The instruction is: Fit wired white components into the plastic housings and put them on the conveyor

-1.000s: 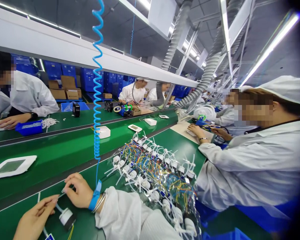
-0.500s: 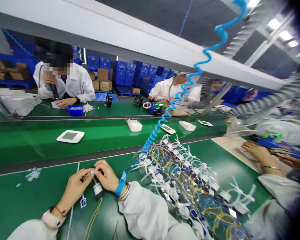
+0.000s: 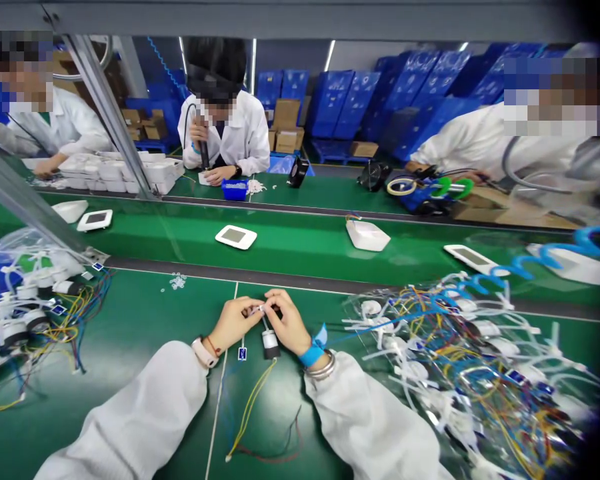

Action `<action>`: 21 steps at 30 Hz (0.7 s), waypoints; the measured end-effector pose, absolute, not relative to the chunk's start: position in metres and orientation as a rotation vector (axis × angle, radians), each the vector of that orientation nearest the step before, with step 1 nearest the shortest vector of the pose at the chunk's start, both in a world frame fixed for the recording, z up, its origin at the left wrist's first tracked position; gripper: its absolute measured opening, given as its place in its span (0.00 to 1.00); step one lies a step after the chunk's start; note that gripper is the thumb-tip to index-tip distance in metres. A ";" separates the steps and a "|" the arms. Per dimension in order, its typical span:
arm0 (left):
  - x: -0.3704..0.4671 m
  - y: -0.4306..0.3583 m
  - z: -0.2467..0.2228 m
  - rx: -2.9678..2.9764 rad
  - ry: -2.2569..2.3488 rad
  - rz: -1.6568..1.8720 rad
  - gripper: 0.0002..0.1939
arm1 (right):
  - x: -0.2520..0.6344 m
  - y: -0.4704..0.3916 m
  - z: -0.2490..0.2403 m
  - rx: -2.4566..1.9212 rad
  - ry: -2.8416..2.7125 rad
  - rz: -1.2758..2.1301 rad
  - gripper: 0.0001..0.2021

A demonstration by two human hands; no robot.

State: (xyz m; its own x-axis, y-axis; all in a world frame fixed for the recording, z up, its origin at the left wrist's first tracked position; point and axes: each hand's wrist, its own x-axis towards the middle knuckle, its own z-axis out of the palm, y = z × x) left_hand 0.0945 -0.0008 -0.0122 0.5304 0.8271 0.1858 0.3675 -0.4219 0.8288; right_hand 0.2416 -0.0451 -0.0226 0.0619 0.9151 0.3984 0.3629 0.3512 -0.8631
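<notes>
My left hand (image 3: 236, 325) and my right hand (image 3: 289, 325) meet at the fingertips over the green bench, both pinched. A thin whitish tube (image 3: 265, 321) runs up between them from a small white-and-black motor-like pump (image 3: 270, 342). The fingers close around the tube's upper end and partly hide a tiny white piece there. Yellow wires (image 3: 253, 400) trail from the pump down to a small connector on the bench. Just left of the pump hangs a small blue square tag (image 3: 243, 354) with a white edge.
Tangled pumps with tubes and wires (image 3: 445, 373) cover the right, with a similar pile (image 3: 35, 313) at left. Small clear rings (image 3: 178, 281) lie beyond my left hand. White housings (image 3: 236, 237) sit on the green conveyor (image 3: 290, 247). Co-workers sit opposite. A coiled blue hose (image 3: 545, 257) crosses at right.
My view has swung left and levelled, bringing the left pile into sight. Both hands keep the same pinch on the tube, with the pump still hanging below them.
</notes>
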 end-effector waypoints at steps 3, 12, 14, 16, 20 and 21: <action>0.094 -0.001 -0.011 2.014 0.957 0.775 0.11 | 0.241 -0.045 -0.022 -1.218 -1.517 0.605 0.04; 0.094 -0.004 -0.007 2.039 0.971 0.804 0.10 | 0.240 -0.047 -0.020 -1.226 -1.506 0.609 0.04; 0.094 -0.004 -0.007 2.038 0.960 0.822 0.10 | 0.241 -0.045 -0.021 -1.225 -1.460 0.658 0.04; 0.094 -0.005 -0.007 2.029 0.942 0.842 0.10 | 0.244 -0.043 -0.023 -1.198 -1.388 0.779 0.05; 0.092 -0.005 -0.007 2.015 0.901 0.861 0.10 | 0.250 -0.039 -0.026 -1.092 -1.264 1.112 0.11; 0.092 -0.005 -0.007 2.017 0.891 0.857 0.10 | 0.252 -0.039 -0.026 -1.080 -1.244 1.158 0.12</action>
State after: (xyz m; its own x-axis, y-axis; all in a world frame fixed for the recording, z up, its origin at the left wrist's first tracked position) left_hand 0.0916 -0.0055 -0.0068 0.5317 0.8041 0.2660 0.2968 -0.4710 0.8307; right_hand 0.2516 -0.0390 -0.0260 -0.0179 0.9929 0.1179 -0.0464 0.1169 -0.9921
